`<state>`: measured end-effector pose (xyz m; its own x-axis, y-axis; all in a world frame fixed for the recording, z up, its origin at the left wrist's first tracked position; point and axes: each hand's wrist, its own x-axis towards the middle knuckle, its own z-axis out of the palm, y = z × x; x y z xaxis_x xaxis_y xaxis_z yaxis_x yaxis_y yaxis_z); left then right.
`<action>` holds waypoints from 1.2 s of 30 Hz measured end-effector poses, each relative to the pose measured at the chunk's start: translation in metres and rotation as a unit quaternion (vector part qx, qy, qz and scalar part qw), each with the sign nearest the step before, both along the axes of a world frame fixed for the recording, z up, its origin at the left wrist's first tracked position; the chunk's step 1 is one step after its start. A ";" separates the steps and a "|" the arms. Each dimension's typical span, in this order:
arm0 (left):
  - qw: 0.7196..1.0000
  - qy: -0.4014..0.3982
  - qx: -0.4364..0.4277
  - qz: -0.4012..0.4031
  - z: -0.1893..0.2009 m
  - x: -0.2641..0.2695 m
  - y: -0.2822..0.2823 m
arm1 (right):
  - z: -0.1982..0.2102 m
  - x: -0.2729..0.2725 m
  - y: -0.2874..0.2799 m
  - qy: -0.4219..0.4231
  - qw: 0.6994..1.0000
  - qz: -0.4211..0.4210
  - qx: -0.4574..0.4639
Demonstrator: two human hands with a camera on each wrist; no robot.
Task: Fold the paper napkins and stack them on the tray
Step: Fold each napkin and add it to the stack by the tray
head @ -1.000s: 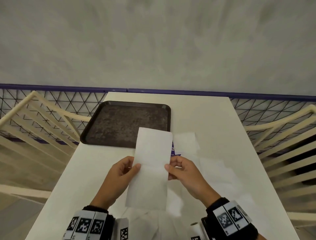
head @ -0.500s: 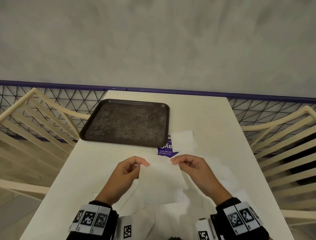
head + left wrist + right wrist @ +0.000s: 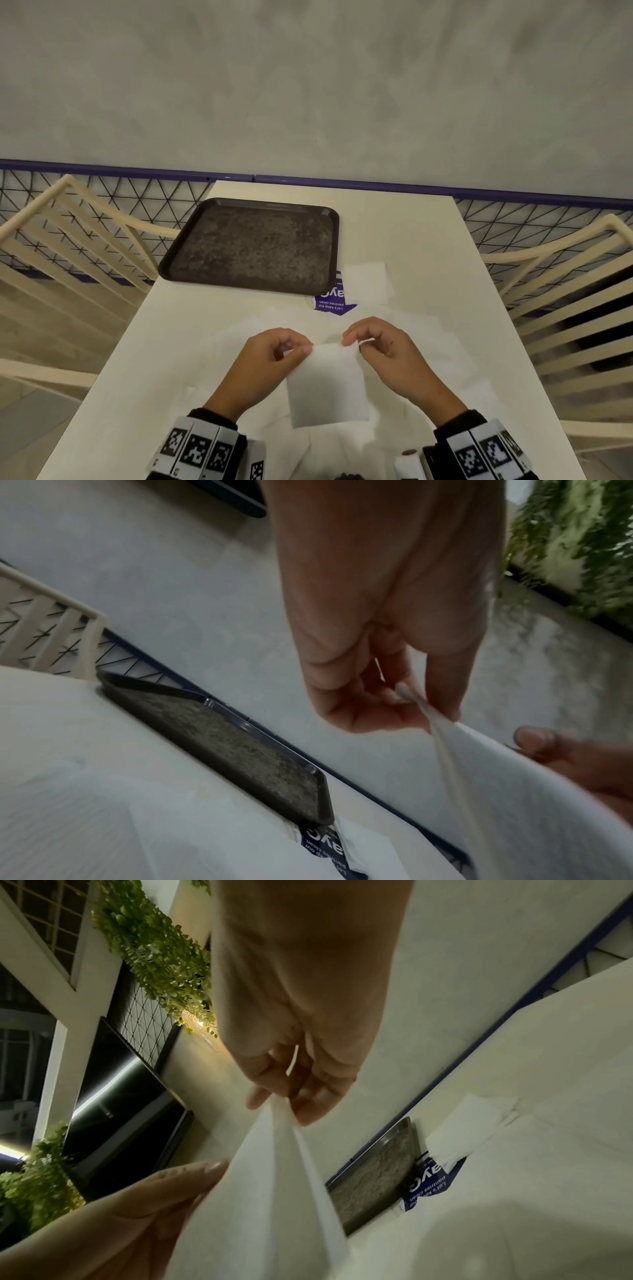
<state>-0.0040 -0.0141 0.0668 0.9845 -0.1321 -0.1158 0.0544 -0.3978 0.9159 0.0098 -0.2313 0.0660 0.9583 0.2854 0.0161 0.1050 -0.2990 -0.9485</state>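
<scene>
A white paper napkin [image 3: 327, 385], folded into a squarish double layer, hangs above the table between both hands. My left hand [image 3: 274, 356] pinches its top left corner between thumb and fingers [image 3: 441, 696]. My right hand [image 3: 380, 346] pinches the top right corner [image 3: 284, 1104]. The dark speckled tray [image 3: 253, 246] lies beyond the hands at the table's far left, with nothing on it. Several unfolded white napkins [image 3: 421, 329] lie spread on the table under and around the hands.
A small folded napkin [image 3: 368, 282] and a purple printed wrapper [image 3: 334, 301] lie by the tray's near right corner. The white table [image 3: 394, 222] ends at a purple rail. Cream slatted chairs [image 3: 68, 240] stand on both sides.
The napkin was a long strip held upright by its side edges. Its far half has come down onto the near half, and both hands now pinch the top corners lower and nearer to me.
</scene>
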 end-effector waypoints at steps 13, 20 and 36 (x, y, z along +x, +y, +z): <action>0.989 -0.108 0.084 -0.050 -0.007 -0.009 -0.014 | -0.001 -0.001 0.018 -0.058 0.976 0.074 -0.197; 0.992 -0.098 0.083 -0.012 -0.009 -0.011 -0.004 | -0.002 -0.003 0.016 0.004 0.992 0.014 -0.128; 0.999 -0.049 0.020 -0.006 -0.009 0.016 -0.003 | -0.043 0.005 0.000 0.117 0.990 -0.002 -0.081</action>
<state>0.0120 -0.0175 0.0580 0.9897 -0.1410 -0.0253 -0.0388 -0.4333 0.9004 0.0152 -0.2315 0.0225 0.9312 0.2631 -0.2525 -0.1133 -0.4496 -0.8860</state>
